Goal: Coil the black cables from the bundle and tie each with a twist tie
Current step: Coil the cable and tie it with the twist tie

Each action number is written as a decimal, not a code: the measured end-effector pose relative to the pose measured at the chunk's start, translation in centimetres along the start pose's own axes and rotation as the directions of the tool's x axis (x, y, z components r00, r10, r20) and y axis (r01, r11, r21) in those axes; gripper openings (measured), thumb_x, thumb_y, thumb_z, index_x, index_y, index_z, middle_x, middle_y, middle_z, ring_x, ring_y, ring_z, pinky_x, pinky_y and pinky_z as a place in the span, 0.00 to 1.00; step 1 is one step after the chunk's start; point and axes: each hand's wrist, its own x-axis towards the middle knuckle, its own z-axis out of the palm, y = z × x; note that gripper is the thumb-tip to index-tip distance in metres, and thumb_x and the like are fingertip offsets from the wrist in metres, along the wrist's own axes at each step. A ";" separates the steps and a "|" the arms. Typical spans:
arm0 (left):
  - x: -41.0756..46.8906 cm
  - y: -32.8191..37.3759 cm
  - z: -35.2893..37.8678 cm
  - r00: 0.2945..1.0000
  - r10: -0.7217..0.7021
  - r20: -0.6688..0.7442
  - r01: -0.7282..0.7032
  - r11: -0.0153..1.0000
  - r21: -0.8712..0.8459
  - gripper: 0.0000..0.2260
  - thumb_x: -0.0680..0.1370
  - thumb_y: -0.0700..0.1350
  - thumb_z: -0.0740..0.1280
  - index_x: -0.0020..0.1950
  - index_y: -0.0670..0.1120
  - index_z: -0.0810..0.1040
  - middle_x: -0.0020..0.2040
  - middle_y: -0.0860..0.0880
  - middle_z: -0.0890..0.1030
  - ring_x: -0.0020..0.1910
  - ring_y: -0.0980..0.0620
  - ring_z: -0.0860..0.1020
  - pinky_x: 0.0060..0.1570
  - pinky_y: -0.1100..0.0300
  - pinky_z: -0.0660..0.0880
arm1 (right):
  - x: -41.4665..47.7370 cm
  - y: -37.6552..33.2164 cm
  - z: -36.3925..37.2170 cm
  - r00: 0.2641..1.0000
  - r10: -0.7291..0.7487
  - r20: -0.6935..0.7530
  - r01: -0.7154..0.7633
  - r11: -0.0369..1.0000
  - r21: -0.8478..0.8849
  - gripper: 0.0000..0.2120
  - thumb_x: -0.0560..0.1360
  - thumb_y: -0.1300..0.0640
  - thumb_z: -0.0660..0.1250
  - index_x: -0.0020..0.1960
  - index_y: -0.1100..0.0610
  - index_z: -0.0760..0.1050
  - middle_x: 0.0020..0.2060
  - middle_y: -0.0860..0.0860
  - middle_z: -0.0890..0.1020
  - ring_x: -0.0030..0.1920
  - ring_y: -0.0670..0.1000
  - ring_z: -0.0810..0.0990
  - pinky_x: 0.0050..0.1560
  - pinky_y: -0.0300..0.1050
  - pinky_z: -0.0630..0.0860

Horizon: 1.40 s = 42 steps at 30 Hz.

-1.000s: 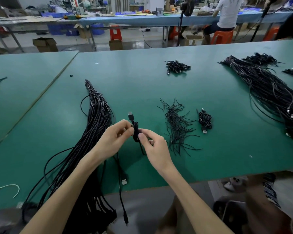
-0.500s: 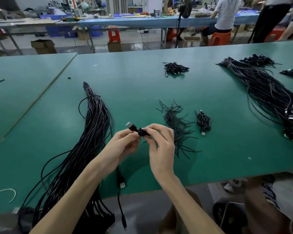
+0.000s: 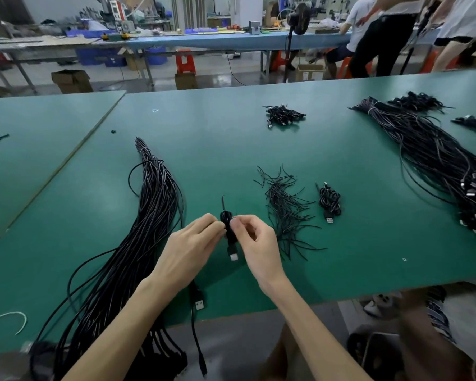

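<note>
Between your two hands, just above the near part of the bench (image 3: 368, 257), you are holding one small coiled cable (image 3: 227, 228). Its long axis is running toward and away from you: the plug end (image 3: 233, 256) is hanging toward you, and one thin tie tail (image 3: 223, 202) is sticking up on the far side. Your left hand (image 3: 187, 251) is pinching the coil from its left and your right hand (image 3: 256, 243) from its right, with the fingers (image 3: 241, 221) of both clamped on its waist, so neither hand is nearer. The tail is lying just beyond them, slightly left; I am judging that the twist depends on reaching it.

Counting: one coil in hand, one tied coil (image 3: 329, 202) lying right of the loose ties (image 3: 286, 213), which are too many to count, one heap of coils (image 3: 283, 116) farther back, one long bundle (image 3: 154, 215) beside your left arm, and a second bundle (image 3: 437, 160) well apart on the right.
</note>
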 end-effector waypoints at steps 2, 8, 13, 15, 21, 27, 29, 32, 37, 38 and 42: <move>0.0 0.1 0.3 1.000 -0.030 0.006 0.030 0.999 -0.024 0.09 0.85 0.45 0.62 0.53 0.42 0.79 0.46 0.51 0.76 0.38 0.54 0.73 0.31 0.52 0.76 | 0.1 0.1 -0.1 1.000 -0.010 0.006 0.010 0.998 0.058 0.04 0.81 0.53 0.71 0.54 0.52 0.81 0.47 0.47 0.86 0.51 0.46 0.84 0.56 0.44 0.80; 0.1 0.0 0.9 0.949 -0.280 0.148 0.316 0.849 -0.423 0.08 0.84 0.43 0.66 0.45 0.48 0.75 0.36 0.56 0.73 0.31 0.54 0.69 0.32 0.62 0.66 | 0.1 -0.4 -0.3 0.999 -0.043 0.028 0.040 0.995 0.095 0.07 0.78 0.61 0.74 0.53 0.52 0.80 0.47 0.44 0.85 0.52 0.44 0.83 0.54 0.46 0.80; 0.6 0.1 0.8 0.822 -0.407 0.397 0.558 0.439 -0.704 0.11 0.85 0.46 0.65 0.42 0.48 0.76 0.30 0.46 0.70 0.25 0.50 0.66 0.28 0.62 0.63 | -0.1 -0.5 -0.1 0.998 -0.062 -0.032 0.065 0.993 0.096 0.08 0.78 0.61 0.74 0.54 0.50 0.80 0.48 0.46 0.85 0.52 0.47 0.83 0.53 0.47 0.78; 1.1 0.2 0.8 0.769 -0.414 0.487 0.620 0.297 -0.726 0.12 0.83 0.49 0.67 0.42 0.46 0.76 0.33 0.48 0.72 0.26 0.51 0.66 0.28 0.63 0.59 | -0.1 -0.5 -0.2 0.995 -0.078 -0.058 0.083 0.993 0.088 0.09 0.78 0.61 0.73 0.53 0.49 0.80 0.48 0.46 0.85 0.51 0.47 0.83 0.51 0.44 0.76; 1.4 0.0 1.4 0.716 -0.427 0.551 0.650 0.122 -0.750 0.12 0.79 0.53 0.70 0.42 0.46 0.78 0.36 0.46 0.69 0.29 0.51 0.65 0.30 0.56 0.54 | -0.1 -0.4 -0.2 0.987 -0.140 -0.078 0.141 0.990 0.006 0.09 0.79 0.61 0.72 0.53 0.48 0.79 0.48 0.43 0.84 0.51 0.46 0.81 0.47 0.34 0.72; 0.8 0.6 1.9 0.876 -0.482 -0.007 0.378 0.697 -0.610 0.07 0.83 0.48 0.67 0.46 0.50 0.79 0.36 0.50 0.76 0.30 0.47 0.73 0.30 0.54 0.69 | -0.1 -0.2 0.0 0.991 0.004 -0.133 0.003 0.999 0.053 0.11 0.83 0.44 0.63 0.53 0.49 0.80 0.49 0.44 0.81 0.49 0.40 0.79 0.49 0.33 0.72; 0.7 0.6 1.7 0.896 -0.415 -0.159 0.301 0.829 -0.471 0.06 0.83 0.46 0.67 0.47 0.49 0.78 0.40 0.55 0.76 0.33 0.52 0.74 0.31 0.61 0.70 | 0.0 -0.3 -0.1 0.992 0.076 -0.098 -0.065 0.991 0.114 0.20 0.84 0.41 0.59 0.47 0.54 0.81 0.40 0.46 0.82 0.40 0.42 0.78 0.43 0.35 0.72; 0.2 0.6 1.8 0.951 -0.245 -0.188 0.190 0.944 -0.270 0.06 0.84 0.46 0.67 0.50 0.46 0.79 0.45 0.58 0.76 0.35 0.54 0.75 0.33 0.61 0.72 | -0.3 -0.7 0.2 0.999 0.042 -0.010 -0.041 0.993 0.110 0.30 0.84 0.39 0.56 0.39 0.62 0.79 0.32 0.50 0.80 0.33 0.44 0.75 0.36 0.34 0.69; 0.1 1.0 1.9 0.975 -0.177 -0.138 0.151 0.973 -0.177 0.10 0.85 0.50 0.62 0.52 0.46 0.79 0.48 0.59 0.76 0.34 0.59 0.69 0.35 0.69 0.69 | -0.3 -1.4 -0.2 0.999 0.035 0.037 -0.040 0.985 0.166 0.32 0.82 0.39 0.60 0.39 0.69 0.72 0.32 0.54 0.73 0.34 0.47 0.71 0.36 0.36 0.68; 0.1 1.0 1.8 0.976 -0.176 -0.126 0.151 0.970 -0.190 0.10 0.85 0.50 0.62 0.53 0.46 0.79 0.48 0.59 0.75 0.34 0.60 0.69 0.35 0.70 0.68 | -0.3 -1.5 -0.2 0.998 0.035 0.056 -0.044 0.984 0.173 0.32 0.82 0.39 0.61 0.38 0.68 0.71 0.32 0.55 0.73 0.35 0.48 0.71 0.37 0.36 0.68; 0.1 0.8 1.3 0.975 -0.200 -0.094 0.169 0.948 -0.270 0.07 0.84 0.46 0.63 0.52 0.45 0.78 0.46 0.59 0.74 0.34 0.55 0.72 0.34 0.67 0.68 | -0.4 -1.8 -0.3 0.993 0.011 0.118 -0.030 0.986 0.164 0.24 0.82 0.45 0.65 0.30 0.52 0.70 0.26 0.44 0.70 0.29 0.44 0.68 0.34 0.34 0.66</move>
